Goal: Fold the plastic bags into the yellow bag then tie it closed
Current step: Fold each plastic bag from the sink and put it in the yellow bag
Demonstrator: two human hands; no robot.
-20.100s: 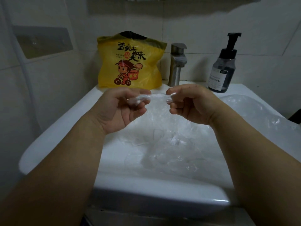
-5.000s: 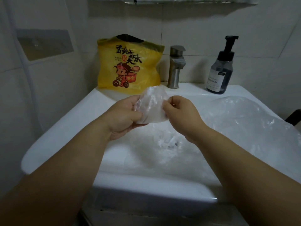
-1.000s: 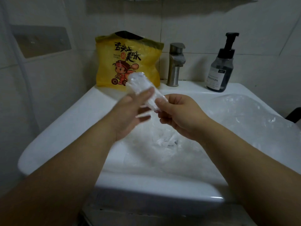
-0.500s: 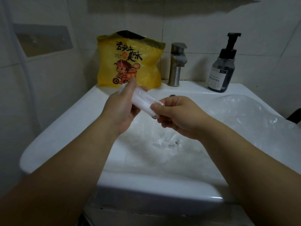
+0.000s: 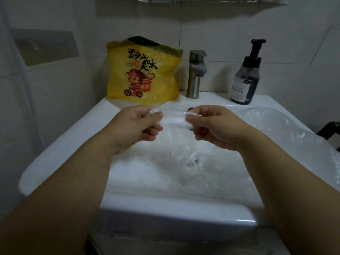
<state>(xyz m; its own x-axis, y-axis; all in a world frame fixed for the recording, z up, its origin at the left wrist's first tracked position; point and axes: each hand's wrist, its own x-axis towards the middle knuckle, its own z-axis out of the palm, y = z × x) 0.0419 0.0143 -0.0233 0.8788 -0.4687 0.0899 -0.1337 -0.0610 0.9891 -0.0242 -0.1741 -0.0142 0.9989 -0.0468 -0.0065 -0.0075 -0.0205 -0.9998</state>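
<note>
Over the white ceramic sink (image 5: 60, 148), the person's left hand (image 5: 136, 126) and right hand (image 5: 215, 127) each pinched one end of a rolled clear plastic bag (image 5: 173, 119), fingers (image 5: 154, 117) curled tight on it. Crumpled clear plastic bags (image 5: 184, 162) lay in the basin and over its right rim. The yellow printed plastic bag (image 5: 143, 72) stood at the far left, just beside the steel tap (image 5: 196, 74); a dark pump bottle (image 5: 246, 78) stood far right.

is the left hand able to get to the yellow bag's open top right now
Probably yes. The yellow bag stands on the sink ledge beyond the left hand, nothing between them. But that hand pinches the rolled clear bag, whose other end the right hand holds.
</note>
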